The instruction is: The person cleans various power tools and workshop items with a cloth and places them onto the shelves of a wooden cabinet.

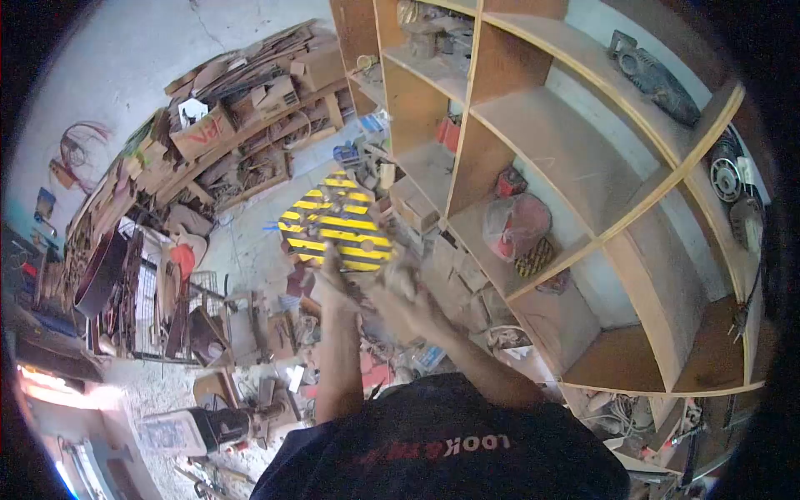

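Note:
A flat panel (346,236) with yellow and black diagonal stripes is in front of me, with a round mark or hole near its right side and small items or marks on its surface. My left hand (333,279) grips its near edge, the thumb lying over the striped face. At the near right corner my right hand (402,282) is closed on the panel too, though motion blurs its fingers. The undersides of both hands' grip are hidden.
A wooden shelving unit (533,125) rises on the right; it holds a red item in clear plastic (517,227) and a dusty machine part (654,79). Cardboard boxes (202,133) and wood pieces line the left wall. Scattered clutter covers the floor below.

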A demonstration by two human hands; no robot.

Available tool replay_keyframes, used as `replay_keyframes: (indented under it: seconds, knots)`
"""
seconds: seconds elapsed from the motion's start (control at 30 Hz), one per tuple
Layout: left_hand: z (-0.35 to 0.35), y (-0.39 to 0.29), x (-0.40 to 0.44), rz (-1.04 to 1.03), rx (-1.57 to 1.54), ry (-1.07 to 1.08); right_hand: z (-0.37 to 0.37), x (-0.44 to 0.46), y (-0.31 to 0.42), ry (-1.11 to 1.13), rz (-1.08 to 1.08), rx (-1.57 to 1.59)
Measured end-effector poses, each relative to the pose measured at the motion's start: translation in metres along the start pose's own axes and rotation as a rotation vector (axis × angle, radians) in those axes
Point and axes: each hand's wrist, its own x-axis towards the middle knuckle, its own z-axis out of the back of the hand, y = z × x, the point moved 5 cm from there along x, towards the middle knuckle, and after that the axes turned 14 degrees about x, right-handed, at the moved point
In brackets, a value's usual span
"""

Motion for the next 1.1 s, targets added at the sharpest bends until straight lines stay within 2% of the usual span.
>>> replay_keyframes:
  seconds: [0.03,0.1,0.13,0.17,0.2,0.27,0.3,0.37,0.43,0.47,0.5,0.57,0.63,0.7,0.77,0.8,0.87,0.9,0.97,1.07,1.1]
  knots:
    - [0.004,-0.006,0.005,0.007,0.003,0.026,-0.002,-0.002,0.01,0.091,0.061,0.023]
    - [0.005,0.0,0.001,-0.002,0.047,0.009,0.015,-0.006,0.041,0.145,-0.128,-0.098]
    - [0.01,0.009,-0.006,0.07,0.191,-0.084,0.031,0.016,0.048,-0.143,-0.575,0.393]
    - [0.006,0.022,-0.011,0.145,0.33,-0.167,0.025,0.017,0.045,-0.146,-0.57,0.393]
    - [-0.021,0.018,-0.015,-0.096,0.269,-0.075,0.019,0.025,0.053,-0.077,-0.317,-0.135]
    - [-0.015,0.035,-0.004,-0.051,0.186,-0.025,-0.016,0.018,0.062,-0.228,0.118,-0.718]
    - [-0.01,0.049,0.007,-0.006,0.109,0.015,-0.025,0.012,0.068,-0.238,0.124,-0.728]
    - [0.008,0.046,0.025,0.09,0.246,0.027,-0.043,0.003,0.079,-0.046,0.118,-0.841]
    - [0.002,0.023,0.019,0.096,-0.129,-0.012,-0.034,-0.016,0.066,-0.004,0.192,-0.847]
    - [0.022,0.02,0.034,-0.02,0.0,-0.046,-0.026,-0.026,0.057,0.048,0.088,-0.749]
    - [0.018,0.001,0.032,-0.128,-0.07,-0.085,-0.01,-0.042,0.03,0.141,-0.004,-0.718]
    - [0.034,-0.017,0.051,-0.208,-0.068,-0.078,0.032,-0.078,-0.036,0.363,-0.191,-0.725]
    - [0.045,-0.032,0.056,-0.143,-0.077,-0.124,0.067,-0.086,-0.027,0.235,-0.563,-0.58]
    - [0.045,-0.046,0.062,-0.243,0.088,-0.095,0.08,-0.056,0.015,-0.115,-0.2,-0.677]
    - [0.028,-0.043,0.048,-0.171,0.07,-0.093,0.061,-0.008,0.065,-0.205,-0.018,-0.444]
    - [0.016,-0.035,0.043,-0.159,0.056,-0.032,0.038,0.018,0.098,-0.185,-0.02,-0.355]
    - [-0.018,-0.022,0.024,-0.061,-0.03,0.06,-0.006,0.046,0.101,-0.15,-0.038,-0.32]
    - [-0.028,-0.025,0.015,-0.056,-0.04,0.099,-0.018,0.058,0.087,-0.136,-0.054,-0.379]
    - [-0.044,-0.03,0.002,0.066,-0.09,0.12,-0.064,0.052,0.14,-0.239,0.28,-1.135]
    - [-0.055,-0.03,0.007,0.238,-0.155,0.202,-0.028,0.0,0.082,-0.115,0.163,-1.04]
    - [-0.034,-0.016,0.028,0.058,-0.1,0.206,-0.012,-0.019,0.058,-0.016,0.051,-0.967]
